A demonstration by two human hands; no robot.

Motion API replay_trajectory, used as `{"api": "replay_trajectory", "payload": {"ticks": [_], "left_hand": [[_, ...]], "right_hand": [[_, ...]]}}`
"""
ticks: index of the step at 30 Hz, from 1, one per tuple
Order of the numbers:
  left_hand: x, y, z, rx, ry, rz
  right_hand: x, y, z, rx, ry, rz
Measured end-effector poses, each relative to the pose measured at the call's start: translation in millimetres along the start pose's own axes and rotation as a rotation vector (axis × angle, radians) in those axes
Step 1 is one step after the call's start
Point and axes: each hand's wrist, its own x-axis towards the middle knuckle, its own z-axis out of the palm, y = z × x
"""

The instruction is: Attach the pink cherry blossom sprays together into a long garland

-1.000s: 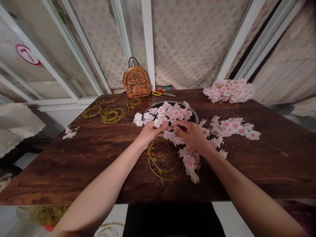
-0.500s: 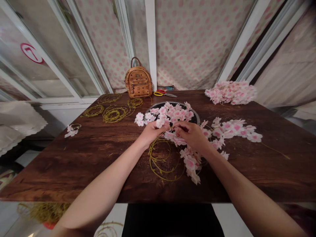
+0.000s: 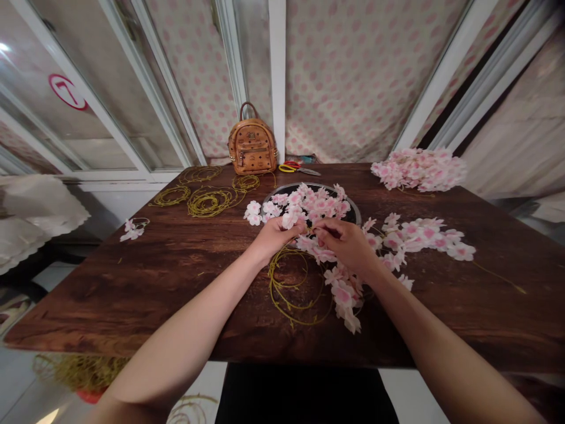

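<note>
Delicately, a yellow-green vine (image 3: 272,285) meets your fingertips over the near edge of a round tray, its loops lying on the table just below and nearer you than your left hand (image 3: 274,237). That hand pinches the vine between thumb and finger, beside a pale blossom; your right hand (image 3: 344,241), close by, appears pinched on the same stretch, though the contact is too small to be sure. For clean work, let your left hand steady the stem near the joint while your right fingertips make small, gentle movements, sparing the petals and leaving the loops slack so that nothing snags. Pink-and-white blossoms (image 3: 320,203) fill much of the tray (image 3: 356,213) just beyond your fingers. Farther out on the dark wooden table (image 3: 176,300), a flowered strand (image 3: 424,234) stretches to your right, coiled vines (image 3: 209,201) lie to your left, and scissors (image 3: 300,169) rest near the far edge.
</note>
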Motion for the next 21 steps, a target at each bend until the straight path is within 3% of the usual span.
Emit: {"api": "replay_trajectory", "payload": {"ticks": [21], "left_hand": [[-1.1, 1.9, -0.7, 0.011, -0.014, 0.053]], "right_hand": [[0.8, 6.5, 1.1, -0.012, -0.005, 0.008]]}}
